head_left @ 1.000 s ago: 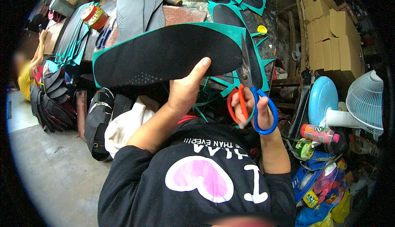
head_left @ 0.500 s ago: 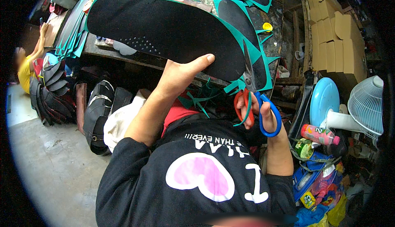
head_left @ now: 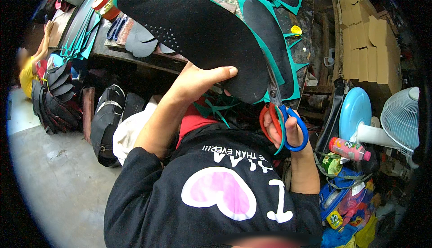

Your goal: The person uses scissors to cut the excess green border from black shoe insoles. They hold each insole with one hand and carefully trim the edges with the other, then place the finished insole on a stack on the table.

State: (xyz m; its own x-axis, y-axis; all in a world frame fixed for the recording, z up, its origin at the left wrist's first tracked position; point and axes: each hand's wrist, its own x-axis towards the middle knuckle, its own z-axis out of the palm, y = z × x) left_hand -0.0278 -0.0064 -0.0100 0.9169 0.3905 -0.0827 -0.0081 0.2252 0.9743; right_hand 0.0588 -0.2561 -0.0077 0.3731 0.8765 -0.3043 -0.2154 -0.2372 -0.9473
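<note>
Here, one left hand (head_left: pixel 191 86) grips one sole (head_left: pixel 198 27), one right hand (head_left: pixel 288 129) one scissors (head_left: pixel 281 120).

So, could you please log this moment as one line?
left hand: holds insole | right hand: scissors at insole's teal edge | fan right

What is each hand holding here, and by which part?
Left hand grips the black teal-edged foam insole sheet at its lower edge; right hand holds the red-and-blue-handled scissors through the loops.
</note>
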